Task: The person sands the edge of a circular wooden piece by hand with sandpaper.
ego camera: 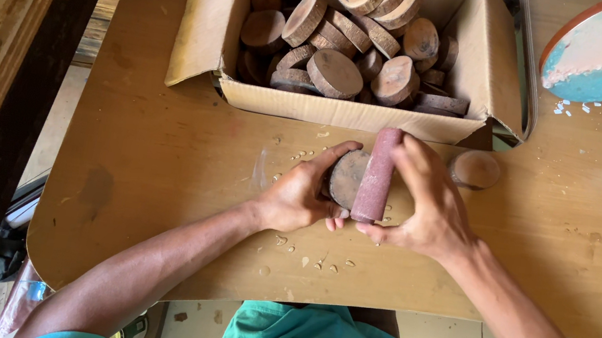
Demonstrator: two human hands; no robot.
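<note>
The left hand (pixel 302 194) grips a round wood disc (pixel 347 177) on edge, just in front of the cardboard box (pixel 351 112), its fingers curled around the disc's left rim. The right hand (pixel 426 202) has its fingers closed on a reddish sanding roll (pixel 376 175) that lies across the disc's face. The box is heaped with more discs (pixel 333 73). One loose disc (pixel 474 169) lies on the bench (pixel 155 161) by the box's right corner.
</note>
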